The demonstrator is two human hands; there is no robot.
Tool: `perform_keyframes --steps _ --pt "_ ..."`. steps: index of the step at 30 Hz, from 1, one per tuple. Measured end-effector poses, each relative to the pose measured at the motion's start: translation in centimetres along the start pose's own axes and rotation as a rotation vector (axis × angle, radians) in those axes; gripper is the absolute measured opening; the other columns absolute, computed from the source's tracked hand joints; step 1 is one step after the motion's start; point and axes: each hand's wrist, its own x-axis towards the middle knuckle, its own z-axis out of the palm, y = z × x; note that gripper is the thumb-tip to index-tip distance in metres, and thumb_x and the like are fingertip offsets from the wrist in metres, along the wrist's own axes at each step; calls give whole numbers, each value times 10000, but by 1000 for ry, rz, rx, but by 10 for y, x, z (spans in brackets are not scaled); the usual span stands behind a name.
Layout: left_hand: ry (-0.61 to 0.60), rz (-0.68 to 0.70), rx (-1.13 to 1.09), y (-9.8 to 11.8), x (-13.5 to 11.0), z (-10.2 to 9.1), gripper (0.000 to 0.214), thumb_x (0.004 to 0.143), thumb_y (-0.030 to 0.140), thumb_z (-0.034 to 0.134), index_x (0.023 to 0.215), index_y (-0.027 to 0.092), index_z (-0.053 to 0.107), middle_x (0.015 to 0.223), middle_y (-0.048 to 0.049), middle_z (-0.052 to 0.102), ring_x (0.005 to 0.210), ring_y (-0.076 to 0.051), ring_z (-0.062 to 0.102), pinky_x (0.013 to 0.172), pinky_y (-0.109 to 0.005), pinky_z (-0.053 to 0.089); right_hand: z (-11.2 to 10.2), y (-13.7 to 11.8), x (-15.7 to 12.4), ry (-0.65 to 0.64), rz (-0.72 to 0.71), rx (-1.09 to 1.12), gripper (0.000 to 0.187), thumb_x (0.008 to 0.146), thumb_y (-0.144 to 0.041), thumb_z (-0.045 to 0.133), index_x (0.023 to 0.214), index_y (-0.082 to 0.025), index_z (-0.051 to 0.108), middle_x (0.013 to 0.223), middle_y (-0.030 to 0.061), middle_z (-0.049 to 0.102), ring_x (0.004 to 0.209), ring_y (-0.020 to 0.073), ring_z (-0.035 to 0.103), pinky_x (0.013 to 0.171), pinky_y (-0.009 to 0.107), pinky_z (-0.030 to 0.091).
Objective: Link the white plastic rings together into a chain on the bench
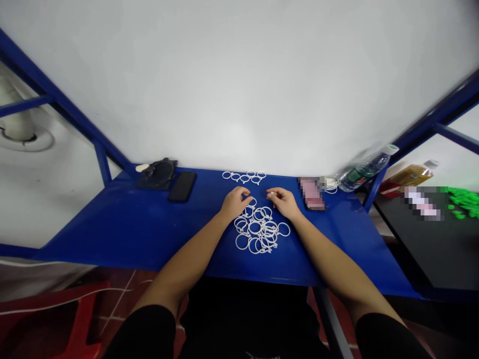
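Note:
A loose pile of white plastic rings (pixel 255 228) with small end tabs lies on the blue table, just below and between my hands. At the pile's upper left is my left hand (pixel 234 203), its fingers curved and a gap showing between thumb and index finger. One white ring (pixel 255 202) shows right beside that thumb; whether they touch is unclear. My right hand (pixel 283 203) is closed in a pinch above the pile's right side, with a tiny white bit (pixel 272 193) at its fingertips. Behind both hands, several white rings (pixel 244 179) lie in a cluster near the wall.
A black phone (pixel 182 187) and a dark crumpled bag (pixel 159 174) lie on the blue table (pixel 123 219) to the left. Rightward are a pink-screened phone (pixel 313 193), a white cable (pixel 331 184) and a leaning clear bottle (pixel 366 169). Blue frame bars flank the table.

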Motion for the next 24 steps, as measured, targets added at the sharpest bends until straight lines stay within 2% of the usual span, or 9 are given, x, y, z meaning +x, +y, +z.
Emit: perform_keyframes --steps 5,10,15,19,22,24 --pt "-132 61 108 5 -2 -2 294 896 326 746 1171 221 740 1177 -68 704 954 -204 692 923 -347 558 0 -1 0 18 3 -16 410 840 -528 717 1078 -196 746 834 45 764 481 117 552 462 264 471" --pt "-195 109 229 5 -2 -11 133 908 218 663 955 228 787 1097 -68 701 1032 -232 677 990 -384 542 1 -5 0 1 26 37 409 869 -545 675 1075 -195 717 877 49 779 472 102 536 466 255 465" --pt "-173 54 292 -1 -1 -22 68 856 259 739 903 214 760 1103 -90 675 1026 -249 665 940 -381 547 0 -9 -2 0 26 35 387 894 -540 647 1077 -204 701 852 36 773 471 101 534 466 249 461" --pt "-165 21 293 2 -1 -26 84 929 239 634 887 218 705 1030 -75 709 948 -230 688 845 -343 532 0 -10 -2 8 17 29 368 902 -525 633 1075 -210 708 847 27 761 475 101 530 468 248 458" --pt "-92 -51 151 6 -1 -25 103 992 289 571 994 234 659 888 -42 748 852 -217 717 773 -324 514 -1 -9 -2 2 22 37 340 898 -514 625 1037 -215 709 866 29 759 482 105 530 465 252 450" --pt "-47 -91 0 6 -1 -22 98 986 323 591 1015 242 637 813 -16 757 786 -205 728 745 -315 510 -1 -9 -1 5 33 43 310 893 -498 615 985 -216 705 856 29 755 482 108 528 460 252 442"
